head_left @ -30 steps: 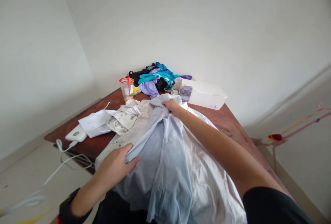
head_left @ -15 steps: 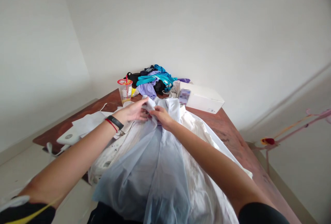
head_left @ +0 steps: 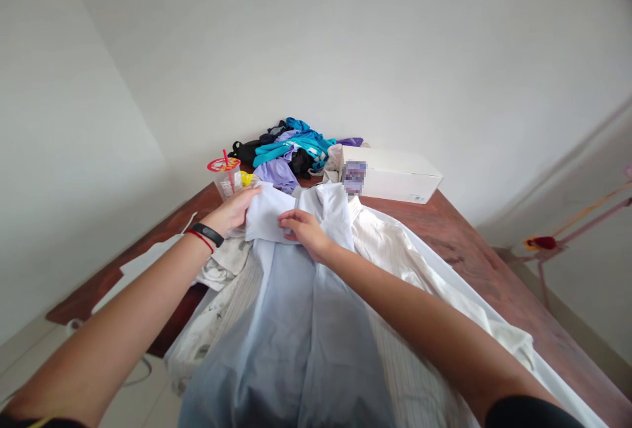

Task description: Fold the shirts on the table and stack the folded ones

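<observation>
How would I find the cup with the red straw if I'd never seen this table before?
Start at the brown wooden table and look to its far end by the white wall, where a pile of blue, purple and black clothes lies. Just left of that pile, beyond the left hand, stands the cup. It is the only clear plastic thing there, with a red lid and straw.

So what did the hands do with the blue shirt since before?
The left hand left the pale blue cotton shirt's near edge and moved up to its far end beside the right hand; both now spread it flat. The clothes pile and white box stayed.
</observation>
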### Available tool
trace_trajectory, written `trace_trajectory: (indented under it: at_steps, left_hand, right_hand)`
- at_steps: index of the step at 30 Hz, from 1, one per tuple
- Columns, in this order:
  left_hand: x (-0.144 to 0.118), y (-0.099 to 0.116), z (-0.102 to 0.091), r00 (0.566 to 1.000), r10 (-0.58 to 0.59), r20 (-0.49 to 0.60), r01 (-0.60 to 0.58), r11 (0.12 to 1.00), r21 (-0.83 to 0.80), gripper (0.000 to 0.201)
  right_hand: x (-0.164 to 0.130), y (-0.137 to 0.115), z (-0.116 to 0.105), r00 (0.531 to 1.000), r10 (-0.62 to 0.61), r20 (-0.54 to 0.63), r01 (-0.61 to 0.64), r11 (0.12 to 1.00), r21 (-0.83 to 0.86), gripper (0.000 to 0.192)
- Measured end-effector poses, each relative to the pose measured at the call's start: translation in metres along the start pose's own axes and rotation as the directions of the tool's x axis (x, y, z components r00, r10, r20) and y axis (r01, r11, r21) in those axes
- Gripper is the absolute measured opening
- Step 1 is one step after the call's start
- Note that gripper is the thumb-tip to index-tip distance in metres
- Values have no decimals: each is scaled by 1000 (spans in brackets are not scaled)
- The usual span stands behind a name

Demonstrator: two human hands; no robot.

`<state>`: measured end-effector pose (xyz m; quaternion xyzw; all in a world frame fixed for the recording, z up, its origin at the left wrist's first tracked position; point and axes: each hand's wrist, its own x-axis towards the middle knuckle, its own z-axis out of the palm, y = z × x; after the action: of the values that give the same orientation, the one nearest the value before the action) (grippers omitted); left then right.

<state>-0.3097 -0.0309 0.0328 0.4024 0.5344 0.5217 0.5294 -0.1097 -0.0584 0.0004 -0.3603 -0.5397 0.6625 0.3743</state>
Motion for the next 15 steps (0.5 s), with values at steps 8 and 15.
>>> trace_trajectory:
  at_steps: [8, 15]
  left_hand:
    - [-3, 25, -7, 993, 27, 115, -46, 986, 161, 41]
    - [19, 31, -23, 969, 19, 248, -129, 891, 436, 49]
  right_hand:
    - [2, -16, -13, 979, 201, -19, -201, 978, -54, 42]
    - [-1, -5, -9, 978, 205, -21, -206, 969, -138, 34]
